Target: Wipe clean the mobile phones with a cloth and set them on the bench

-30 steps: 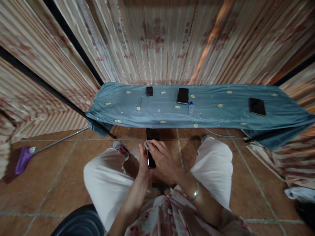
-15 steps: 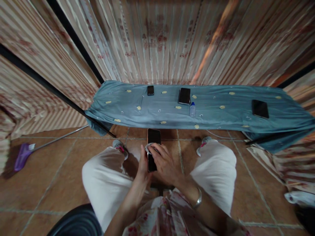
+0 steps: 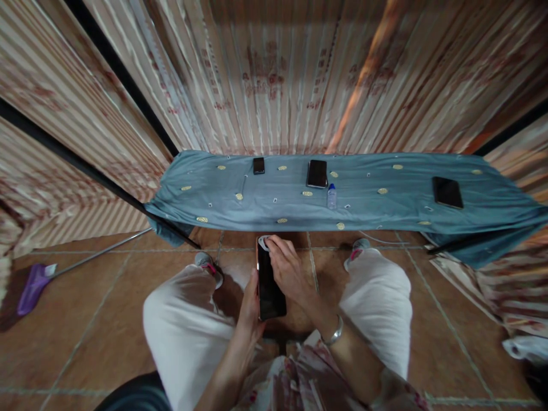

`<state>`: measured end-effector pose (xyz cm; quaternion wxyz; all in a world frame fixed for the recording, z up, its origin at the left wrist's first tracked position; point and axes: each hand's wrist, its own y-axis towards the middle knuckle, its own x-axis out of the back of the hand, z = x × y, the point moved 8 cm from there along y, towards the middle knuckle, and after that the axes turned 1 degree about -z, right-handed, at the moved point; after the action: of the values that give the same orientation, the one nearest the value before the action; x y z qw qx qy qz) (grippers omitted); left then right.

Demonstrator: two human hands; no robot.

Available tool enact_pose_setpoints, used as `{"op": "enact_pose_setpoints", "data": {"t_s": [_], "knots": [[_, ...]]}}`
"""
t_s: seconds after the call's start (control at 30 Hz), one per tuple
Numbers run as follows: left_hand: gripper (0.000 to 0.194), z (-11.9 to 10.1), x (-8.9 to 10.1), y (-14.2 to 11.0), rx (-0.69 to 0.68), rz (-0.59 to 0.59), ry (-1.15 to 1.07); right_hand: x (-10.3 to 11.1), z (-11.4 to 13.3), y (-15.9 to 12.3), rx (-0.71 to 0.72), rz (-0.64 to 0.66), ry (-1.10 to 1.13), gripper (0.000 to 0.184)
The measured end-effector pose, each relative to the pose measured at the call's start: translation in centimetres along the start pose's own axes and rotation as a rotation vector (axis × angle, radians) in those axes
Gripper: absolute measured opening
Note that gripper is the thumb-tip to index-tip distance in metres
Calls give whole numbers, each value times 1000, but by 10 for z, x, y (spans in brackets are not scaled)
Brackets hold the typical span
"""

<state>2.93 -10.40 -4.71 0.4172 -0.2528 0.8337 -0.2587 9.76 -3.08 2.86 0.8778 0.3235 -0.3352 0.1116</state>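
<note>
Between my knees, a black smartphone [image 3: 270, 291] is held with its dark screen facing up. My left hand [image 3: 250, 305] grips it along the left side near the bottom, the fingers mostly hidden beneath it. On the phone's top end, my right hand [image 3: 286, 265] presses a small whitish cloth [image 3: 264, 242] against the glass with bunched fingers. A bracelet [image 3: 336, 331] circles my right wrist.
Ahead stands a low bench under a blue cloth [image 3: 368, 211]. On it lie a small black phone [image 3: 259, 165], a dark tablet-like device [image 3: 317, 173], a blue-capped bottle [image 3: 331, 197] and another dark device [image 3: 447, 192]. A purple broom [image 3: 34, 288] rests left on the tiles.
My right hand and the cloth have moved up from the middle of the phone to its top end, uncovering the lower screen. My left hand still grips the phone.
</note>
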Motion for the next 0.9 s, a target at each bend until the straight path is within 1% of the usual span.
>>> {"op": "enact_pose_setpoints", "data": {"t_s": [0.13, 0.23, 0.33, 0.47, 0.63, 0.73, 0.9], "knots": [[28, 0, 4, 1, -16, 33, 7, -2, -16, -9, -33, -14, -34, 45], [25, -2, 8, 2, -31, -4, -20, -2, -24, -14, -57, -39, -47, 44], [28, -2, 7, 2, -11, -7, -32, 1, -24, -15, -80, -43, -63, 45], [36, 2, 3, 3, 29, 13, -9, 7, -10, -6, -93, -39, -59, 44], [37, 10, 2, 5, 57, 25, 0, 12, 14, 5, -19, -57, 18, 45], [34, 6, 3, 6, 23, 10, -10, 10, 23, 0, 25, -30, 44, 45], [31, -14, 4, 9, -97, -15, -23, 8, 44, -23, 100, 12, 71, 47]]}}
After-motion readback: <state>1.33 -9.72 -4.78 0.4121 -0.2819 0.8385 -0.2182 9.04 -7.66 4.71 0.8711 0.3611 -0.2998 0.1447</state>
